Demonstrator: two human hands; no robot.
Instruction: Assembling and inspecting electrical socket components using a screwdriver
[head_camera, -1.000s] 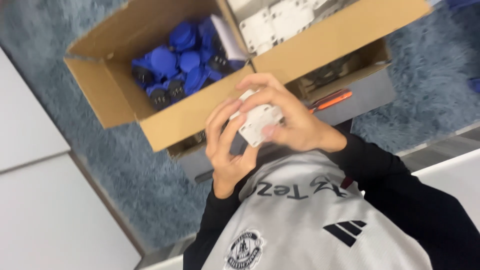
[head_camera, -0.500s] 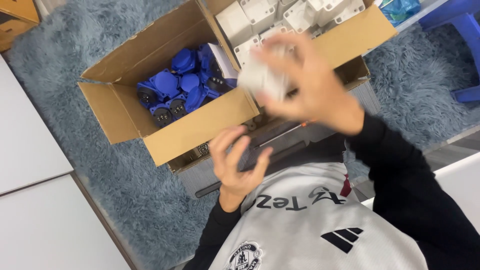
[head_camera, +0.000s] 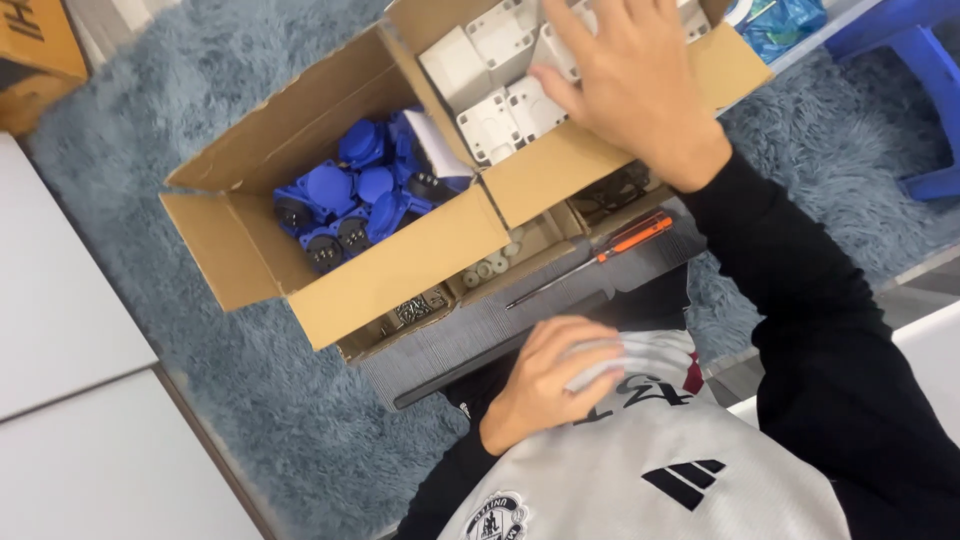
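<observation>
White housings (head_camera: 490, 125) lie jumbled, no shared axis, under the flat, empty right hand (head_camera: 630, 85).

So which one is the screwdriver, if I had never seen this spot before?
Start at the big cardboard box on the grey rug, split into blue parts and white blocks. Just below its front wall, on the ribbed grey tray, lies the screwdriver. It is the only long thin tool there, with an orange-and-black handle and a dark metal shaft.

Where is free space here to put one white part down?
Free: the carpet left of the box, and the grey tray beside the screwdriver. Crowded: the blue parts and the white parts under the right hand.
</observation>
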